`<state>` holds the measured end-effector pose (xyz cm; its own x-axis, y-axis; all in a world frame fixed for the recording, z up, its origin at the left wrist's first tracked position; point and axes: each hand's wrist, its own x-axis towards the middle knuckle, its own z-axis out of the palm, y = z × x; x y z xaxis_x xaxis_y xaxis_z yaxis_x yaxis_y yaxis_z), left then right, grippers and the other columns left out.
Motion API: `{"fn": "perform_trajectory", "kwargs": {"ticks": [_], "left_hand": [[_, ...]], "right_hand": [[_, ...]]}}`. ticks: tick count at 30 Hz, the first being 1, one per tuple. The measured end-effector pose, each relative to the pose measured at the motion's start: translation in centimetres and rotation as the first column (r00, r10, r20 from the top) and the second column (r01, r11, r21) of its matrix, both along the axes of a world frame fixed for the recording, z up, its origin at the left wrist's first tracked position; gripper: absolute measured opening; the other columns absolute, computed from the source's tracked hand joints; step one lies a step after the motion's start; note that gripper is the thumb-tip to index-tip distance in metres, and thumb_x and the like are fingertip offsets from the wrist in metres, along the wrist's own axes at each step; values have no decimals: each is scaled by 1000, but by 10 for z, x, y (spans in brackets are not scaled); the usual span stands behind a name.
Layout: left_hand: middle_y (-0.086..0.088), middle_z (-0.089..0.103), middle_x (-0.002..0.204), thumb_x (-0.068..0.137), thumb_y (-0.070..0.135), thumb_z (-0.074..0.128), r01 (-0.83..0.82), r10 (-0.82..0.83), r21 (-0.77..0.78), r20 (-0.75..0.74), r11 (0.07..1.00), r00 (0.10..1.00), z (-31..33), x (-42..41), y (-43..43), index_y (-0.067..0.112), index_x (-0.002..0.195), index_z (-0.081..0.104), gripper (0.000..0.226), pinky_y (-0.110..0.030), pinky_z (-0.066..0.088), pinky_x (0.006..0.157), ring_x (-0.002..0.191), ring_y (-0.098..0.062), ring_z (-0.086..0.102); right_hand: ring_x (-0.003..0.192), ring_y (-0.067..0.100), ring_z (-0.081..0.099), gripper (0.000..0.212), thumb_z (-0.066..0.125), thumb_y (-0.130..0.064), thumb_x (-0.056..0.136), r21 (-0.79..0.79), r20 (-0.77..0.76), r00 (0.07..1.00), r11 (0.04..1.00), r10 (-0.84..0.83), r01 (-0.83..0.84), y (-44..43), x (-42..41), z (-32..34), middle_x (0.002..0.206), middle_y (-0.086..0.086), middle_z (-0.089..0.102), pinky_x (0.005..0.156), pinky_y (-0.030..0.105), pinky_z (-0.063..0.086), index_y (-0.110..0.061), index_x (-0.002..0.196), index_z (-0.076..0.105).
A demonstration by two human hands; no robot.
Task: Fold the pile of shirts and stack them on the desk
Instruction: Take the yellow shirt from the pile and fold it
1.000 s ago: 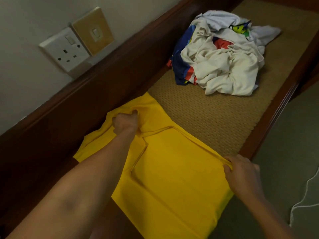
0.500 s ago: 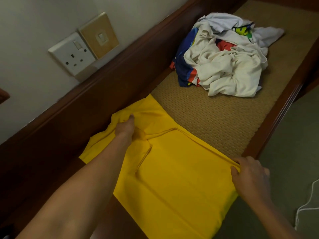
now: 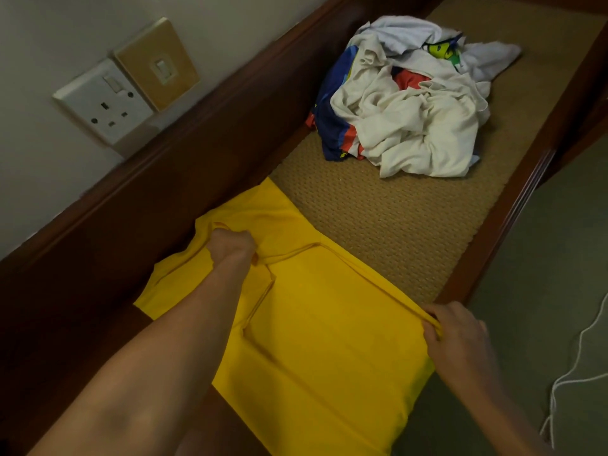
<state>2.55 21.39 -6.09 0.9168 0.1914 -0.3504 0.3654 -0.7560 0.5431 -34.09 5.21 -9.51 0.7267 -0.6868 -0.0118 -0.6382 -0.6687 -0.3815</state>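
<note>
A yellow shirt (image 3: 329,340) lies spread across the near end of the desk (image 3: 388,225), its lower part hanging over the front edge. My left hand (image 3: 232,246) grips a bunch of the yellow cloth at the far side by the wooden back rail. My right hand (image 3: 457,334) pinches the shirt's folded edge at the desk's front edge. A crumpled pile of shirts (image 3: 408,100), white with blue, red and green pieces, sits at the far end of the desk.
The desk has a woven tan top and a dark wooden back rail (image 3: 184,166). A white wall socket (image 3: 105,108) and a brass switch plate (image 3: 159,65) are on the wall. A white cable (image 3: 575,366) lies on the green floor at right.
My left hand has curled again into a grip on the yellow cloth after briefly flattening. My right hand keeps its pinch on the edge. The view has shifted slightly.
</note>
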Motion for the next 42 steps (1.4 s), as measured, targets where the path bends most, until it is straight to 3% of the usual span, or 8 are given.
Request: {"fn": "perform_trajectory", "kwargs": {"ticks": [6,12,14,18,23,30,36,42], "left_hand": [[-22,67,108,97,18,62,83,-83,3,149,997,985,11,-6,14,-2,98,65,21,-43,53,77,100,-39,66],[-4,54,86,99,13,61,-160,176,-401,5,902,984,28,-10,28,18,74,46,30,-53,57,91,91,-27,58],[-4,57,87,100,15,61,-190,210,-465,-8,864,978,34,-14,42,11,91,58,10,-53,58,89,91,-29,61],[-18,64,117,102,19,59,-230,242,-448,-32,864,970,38,-29,85,1,130,56,34,-53,59,86,99,-34,64],[-18,56,123,102,12,58,-343,294,-482,-176,806,939,18,-53,127,5,152,37,54,-45,56,81,97,-29,56],[-17,54,136,104,14,54,-269,213,-512,-165,816,963,15,-57,140,8,153,37,52,-46,58,78,100,-29,58],[-3,56,105,106,11,49,-263,235,-568,-123,780,964,24,-50,157,13,137,52,31,-49,60,73,90,-27,61],[-14,47,139,103,2,53,-220,140,-453,-203,864,969,0,-61,178,10,157,28,61,-46,56,83,110,-34,56]], "right_hand": [[73,16,55,7,71,-18,90,-16,-26,1000,1000,-15,14,3,0,15,83,-3,58,76,40,49,-17,97,71],[66,8,49,8,69,-20,91,8,64,993,995,103,-104,11,2,24,82,-10,48,54,16,30,-18,99,72],[63,8,49,7,66,-19,94,-69,147,979,989,138,-129,22,-1,34,82,-10,49,52,17,32,-17,99,71],[56,14,58,28,49,-33,91,-165,174,950,959,259,-231,58,-15,45,81,-2,58,44,24,43,-16,100,70],[55,14,59,35,89,-14,69,-42,-8,939,938,345,-345,97,-24,20,83,-1,57,38,26,46,-19,98,71],[64,12,56,27,78,-15,84,6,-30,937,937,348,-348,107,-16,17,93,-1,55,46,27,50,-17,110,71],[66,11,54,43,82,-6,77,26,12,933,932,360,-361,113,-30,22,97,0,52,49,27,52,-11,119,71],[81,11,55,37,61,-21,98,225,-89,913,901,399,-372,127,-29,2,112,-3,48,68,26,52,-21,135,60]]}}
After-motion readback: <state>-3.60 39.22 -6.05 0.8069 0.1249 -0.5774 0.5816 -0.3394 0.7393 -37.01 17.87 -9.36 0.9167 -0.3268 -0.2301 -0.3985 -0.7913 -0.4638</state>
